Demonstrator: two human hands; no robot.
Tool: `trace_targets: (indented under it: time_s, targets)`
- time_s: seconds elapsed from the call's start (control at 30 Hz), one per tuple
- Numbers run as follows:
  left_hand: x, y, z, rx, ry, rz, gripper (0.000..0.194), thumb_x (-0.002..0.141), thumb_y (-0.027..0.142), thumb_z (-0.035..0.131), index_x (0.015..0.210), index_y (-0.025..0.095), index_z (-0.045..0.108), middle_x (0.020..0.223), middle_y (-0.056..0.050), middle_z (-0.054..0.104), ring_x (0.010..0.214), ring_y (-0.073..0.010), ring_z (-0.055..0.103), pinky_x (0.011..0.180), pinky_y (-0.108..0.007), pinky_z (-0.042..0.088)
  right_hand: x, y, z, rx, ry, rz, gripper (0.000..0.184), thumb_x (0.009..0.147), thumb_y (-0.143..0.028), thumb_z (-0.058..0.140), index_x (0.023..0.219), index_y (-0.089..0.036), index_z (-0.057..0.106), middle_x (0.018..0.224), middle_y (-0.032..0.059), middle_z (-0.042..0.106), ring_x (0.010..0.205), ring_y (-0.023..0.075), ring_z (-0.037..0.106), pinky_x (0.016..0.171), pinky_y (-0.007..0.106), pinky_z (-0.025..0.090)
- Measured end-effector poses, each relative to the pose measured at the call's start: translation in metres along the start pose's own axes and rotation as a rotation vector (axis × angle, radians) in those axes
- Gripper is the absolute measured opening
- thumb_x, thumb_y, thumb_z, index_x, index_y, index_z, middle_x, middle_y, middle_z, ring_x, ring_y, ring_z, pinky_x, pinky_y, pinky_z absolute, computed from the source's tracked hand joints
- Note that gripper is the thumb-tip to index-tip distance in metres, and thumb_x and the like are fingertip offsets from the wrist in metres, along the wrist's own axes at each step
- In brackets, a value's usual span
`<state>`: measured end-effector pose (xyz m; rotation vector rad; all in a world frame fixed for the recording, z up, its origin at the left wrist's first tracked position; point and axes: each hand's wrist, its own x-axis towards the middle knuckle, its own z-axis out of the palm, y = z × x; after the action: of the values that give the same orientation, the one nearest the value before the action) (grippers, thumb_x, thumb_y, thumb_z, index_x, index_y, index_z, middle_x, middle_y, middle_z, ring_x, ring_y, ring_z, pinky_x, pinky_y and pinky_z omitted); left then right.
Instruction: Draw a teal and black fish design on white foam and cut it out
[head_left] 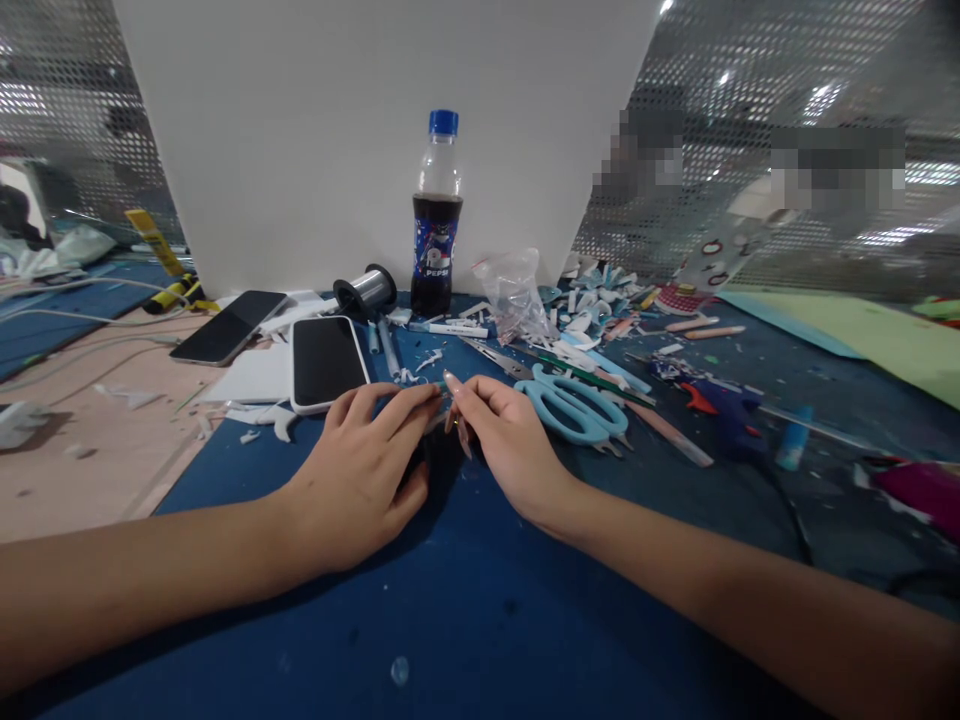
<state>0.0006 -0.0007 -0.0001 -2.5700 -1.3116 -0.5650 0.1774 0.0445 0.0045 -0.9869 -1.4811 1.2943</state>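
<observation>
Over the blue tabletop (450, 620) my two hands meet at the fingertips. My left hand (367, 460) is closed, palm down, fingers bent and pressed together. My right hand (510, 440) is pinched beside it, thumb against the fingers. Something small, perhaps a bluish bit, shows between the fingertips, but its kind is too small and hidden to tell. Just right of my right hand lie light blue scissors (574, 405). A white-edged phone (328, 362) lies behind my left hand.
Behind stand a Pepsi bottle (435, 230) and a wire spool (365, 290). A clear plastic bag (517, 295) and a heap of scraps (600, 300) lie further right. A blue glue gun (724, 405) with its cord lies at right, a dark phone (229, 327) at left.
</observation>
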Motion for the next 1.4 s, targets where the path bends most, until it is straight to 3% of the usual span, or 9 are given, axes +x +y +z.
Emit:
trace_targets:
  time_s: [0.53, 0.93, 1.4]
  targets:
    - [-0.0008, 0.0007, -0.0001, 0.032, 0.000, -0.010, 0.046, 0.098, 0.021, 0.039, 0.138, 0.006, 0.055, 0.143, -0.017, 0.062, 0.123, -0.0392, 0.053, 0.097, -0.066, 0.052, -0.0011, -0.0019, 0.0010, 0.026, 0.001, 0.014, 0.052, 0.089, -0.059, 0.074, 0.061, -0.022, 0.050, 0.050, -0.0067, 0.046, 0.047, 0.0090, 0.041, 0.051, 0.028, 0.032]
    - [0.0001, 0.0011, 0.0009, 0.045, 0.004, -0.007, 0.046, 0.100, 0.021, 0.036, 0.139, 0.008, 0.055, 0.143, -0.016, 0.062, 0.123, -0.0382, 0.053, 0.098, -0.065, 0.051, -0.0001, -0.0015, 0.0001, 0.009, -0.009, -0.003, 0.043, 0.100, -0.035, 0.063, 0.062, -0.021, 0.048, 0.049, -0.0076, 0.045, 0.045, 0.0076, 0.039, 0.050, 0.027, 0.030]
    - [-0.0009, 0.0000, 0.0012, 0.030, 0.002, -0.010, 0.045, 0.099, 0.021, 0.038, 0.138, 0.008, 0.056, 0.143, -0.016, 0.062, 0.123, -0.0376, 0.054, 0.099, -0.063, 0.052, -0.0006, -0.0007, -0.0005, 0.028, -0.008, 0.001, 0.047, 0.097, -0.048, 0.067, 0.061, -0.021, 0.051, 0.050, -0.0069, 0.046, 0.046, 0.0077, 0.040, 0.049, 0.026, 0.031]
